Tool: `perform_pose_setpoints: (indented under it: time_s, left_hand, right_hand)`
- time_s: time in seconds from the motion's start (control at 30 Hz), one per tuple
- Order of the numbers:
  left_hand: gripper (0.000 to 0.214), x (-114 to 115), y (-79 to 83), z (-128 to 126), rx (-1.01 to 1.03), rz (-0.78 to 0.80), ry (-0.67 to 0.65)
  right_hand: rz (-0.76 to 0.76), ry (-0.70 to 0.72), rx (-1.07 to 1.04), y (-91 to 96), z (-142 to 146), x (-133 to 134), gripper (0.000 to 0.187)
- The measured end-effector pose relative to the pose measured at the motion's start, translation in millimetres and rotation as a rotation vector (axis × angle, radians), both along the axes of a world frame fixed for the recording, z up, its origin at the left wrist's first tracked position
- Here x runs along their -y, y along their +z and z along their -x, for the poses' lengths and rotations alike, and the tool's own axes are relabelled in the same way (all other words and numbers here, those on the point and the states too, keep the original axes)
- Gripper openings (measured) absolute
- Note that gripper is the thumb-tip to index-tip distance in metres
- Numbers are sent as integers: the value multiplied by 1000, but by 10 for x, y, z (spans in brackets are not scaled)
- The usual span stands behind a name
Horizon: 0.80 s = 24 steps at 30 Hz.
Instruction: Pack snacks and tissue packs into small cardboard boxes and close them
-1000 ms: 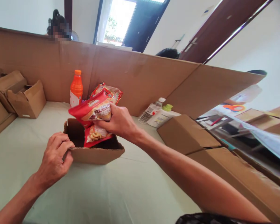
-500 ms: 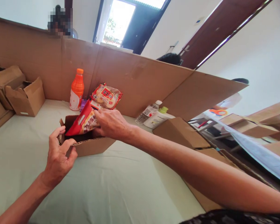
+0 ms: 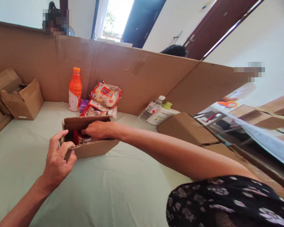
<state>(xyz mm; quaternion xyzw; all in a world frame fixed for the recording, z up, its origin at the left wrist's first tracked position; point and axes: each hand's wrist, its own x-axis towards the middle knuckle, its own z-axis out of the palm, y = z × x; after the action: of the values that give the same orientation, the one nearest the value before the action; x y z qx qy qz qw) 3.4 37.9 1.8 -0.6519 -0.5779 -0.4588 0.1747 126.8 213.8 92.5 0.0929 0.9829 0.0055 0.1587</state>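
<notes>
My left hand (image 3: 56, 159) grips the left end of a small open cardboard box (image 3: 94, 150), with fingers over its rim and the thumb at the front wall. Down inside the box is my right hand (image 3: 98, 130), closed on a red snack packet (image 3: 78, 137). Most of the packet is hidden by the hand and the front wall. Just behind the box lie another red snack packet (image 3: 94, 112) and a clear-and-red bag of rice crackers (image 3: 106, 94). An orange drink bottle (image 3: 75, 90) stands upright beside a purple packet (image 3: 84, 105).
A tall cardboard wall (image 3: 132, 75) closes off the back. Open boxes (image 3: 23, 99) stand at the left. A clear water bottle (image 3: 151, 109) and a white bottle with a green cap (image 3: 162, 115) lean at the right, near a closed carton (image 3: 186, 127). People are beyond the wall.
My right hand has lowered the red packet from the box's rim down into the box. My left hand keeps its hold on the box's left end.
</notes>
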Motion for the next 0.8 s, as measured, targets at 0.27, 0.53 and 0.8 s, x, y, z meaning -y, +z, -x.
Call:
perform_pose_setpoints:
  time_s: [0.27,0.53,0.8]
  left_hand:
    - [33,-2,-36,62,134,-10,-57]
    - [30,-85,-33,51,140,61,-38]
    - [52,-165,112,160,158,301,69]
  right_hand:
    - [264,-400,-860,121,-1290,100,38]
    - [343,-453,-786,-669,-1368,173,61]
    - [52,-346,-920,-298,-1039,-156,86]
